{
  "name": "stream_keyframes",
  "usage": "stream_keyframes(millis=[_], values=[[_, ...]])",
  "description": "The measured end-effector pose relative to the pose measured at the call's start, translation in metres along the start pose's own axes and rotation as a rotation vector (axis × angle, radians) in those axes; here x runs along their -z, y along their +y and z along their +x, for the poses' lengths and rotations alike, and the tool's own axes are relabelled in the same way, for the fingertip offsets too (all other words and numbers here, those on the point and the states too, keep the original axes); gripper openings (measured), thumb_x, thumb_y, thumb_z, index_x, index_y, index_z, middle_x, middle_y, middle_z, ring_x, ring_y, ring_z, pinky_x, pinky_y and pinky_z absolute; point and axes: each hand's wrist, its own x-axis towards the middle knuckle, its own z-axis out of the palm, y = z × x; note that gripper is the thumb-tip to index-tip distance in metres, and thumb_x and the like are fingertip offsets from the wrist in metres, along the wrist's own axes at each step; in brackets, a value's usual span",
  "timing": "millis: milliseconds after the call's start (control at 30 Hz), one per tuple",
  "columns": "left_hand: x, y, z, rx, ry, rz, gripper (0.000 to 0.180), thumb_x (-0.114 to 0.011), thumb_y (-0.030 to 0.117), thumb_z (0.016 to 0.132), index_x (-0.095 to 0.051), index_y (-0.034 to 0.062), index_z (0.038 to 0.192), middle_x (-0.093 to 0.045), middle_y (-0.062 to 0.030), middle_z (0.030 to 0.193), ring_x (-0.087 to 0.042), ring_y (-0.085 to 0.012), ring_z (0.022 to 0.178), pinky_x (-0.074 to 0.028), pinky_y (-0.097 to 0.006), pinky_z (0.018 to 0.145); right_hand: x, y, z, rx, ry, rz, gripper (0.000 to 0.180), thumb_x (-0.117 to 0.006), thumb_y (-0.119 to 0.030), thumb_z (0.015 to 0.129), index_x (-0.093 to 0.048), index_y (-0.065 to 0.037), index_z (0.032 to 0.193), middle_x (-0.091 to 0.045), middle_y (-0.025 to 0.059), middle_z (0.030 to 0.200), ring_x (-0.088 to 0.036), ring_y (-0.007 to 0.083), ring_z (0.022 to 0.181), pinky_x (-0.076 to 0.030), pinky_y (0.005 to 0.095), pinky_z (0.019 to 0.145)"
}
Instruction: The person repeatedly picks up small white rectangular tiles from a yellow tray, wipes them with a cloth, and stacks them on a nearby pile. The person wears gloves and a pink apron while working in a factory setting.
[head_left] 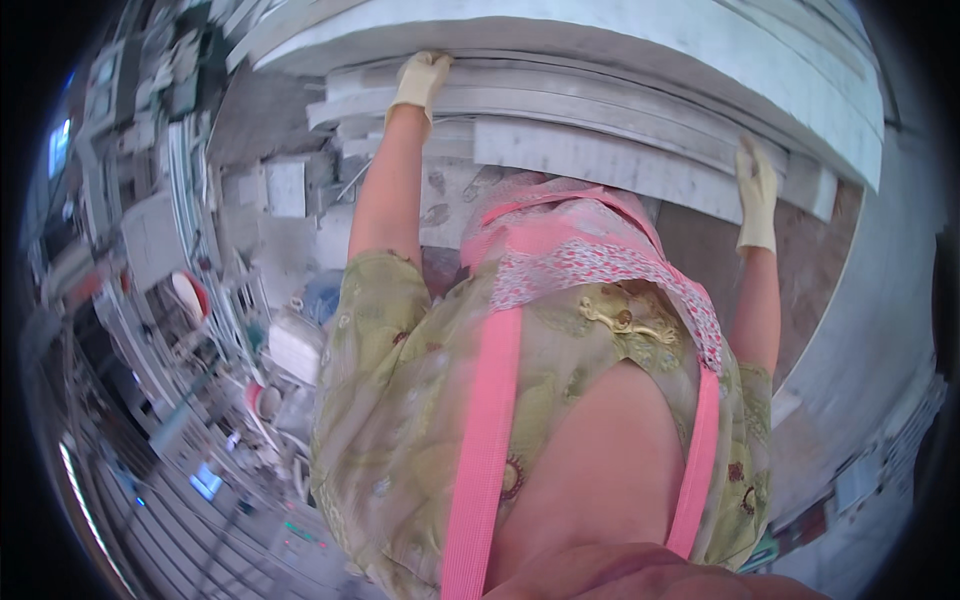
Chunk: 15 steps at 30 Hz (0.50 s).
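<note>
1. nearest the camera is the person's own front: a yellow-green patterned top (400, 400) under a pink apron (560, 250) whose straps run down the chest.
2. both bare forearms reach up and away from the body toward a stack of long pale slabs (600, 150).
3. left of the body, lower down, a cluttered floor area shows a white container (295, 345) and a red-rimmed bowl-like thing (190, 295); what either holds is too blurred to tell.
4. the left hand (420, 80), in a cream glove, lies with fingers spread flat on the upper edge of the slab stack, near its left end; it presses or rests there, not closed around anything that can be seen.
5. the right hand (757, 190), also in a cream glove, lies open and flat on the stack's right part, just beside the slab's end; whether the fingertips hook over the edge cannot be told.
6. the slabs lie layered, long edges stepped, across the top of the view between the two hands.
7. farthest, a broad pale curved surface (700, 50) rises behind the stack.
</note>
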Motion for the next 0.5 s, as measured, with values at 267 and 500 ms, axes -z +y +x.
stream_keyframes(millis=[267, 500], values=[[0.042, -0.052, -0.067, -0.272, 0.678, 0.401, 0.045, -0.065, 0.031, 0.088, -0.066, 0.0078, 0.126, -0.063, -0.0179, 0.133, -0.058, -0.0402, 0.122, -0.047, -0.046, 0.102, -0.121, -0.131, 0.056, 0.543, -0.526, -0.067, 0.053, -0.064, -0.032, 0.095, -0.056, -0.008, 0.142, -0.057, 0.0186, 0.143, -0.052, 0.0358, 0.135, -0.041, 0.0411, 0.112], [-0.073, -0.11, -0.28, 0.328, 0.729, -0.043, 0.036, -0.066, 0.028, 0.09, -0.07, 0.0123, 0.122, -0.067, -0.024, 0.124, -0.068, -0.0373, 0.109, -0.052, -0.04, 0.096, -0.182, -0.192, 0.07, 0.861, -0.601, -0.117, 0.064, -0.067, -0.033, 0.093, -0.047, -0.009, 0.148, -0.05, 0.0208, 0.148, -0.048, 0.0377, 0.137, -0.039, 0.0414, 0.113]])
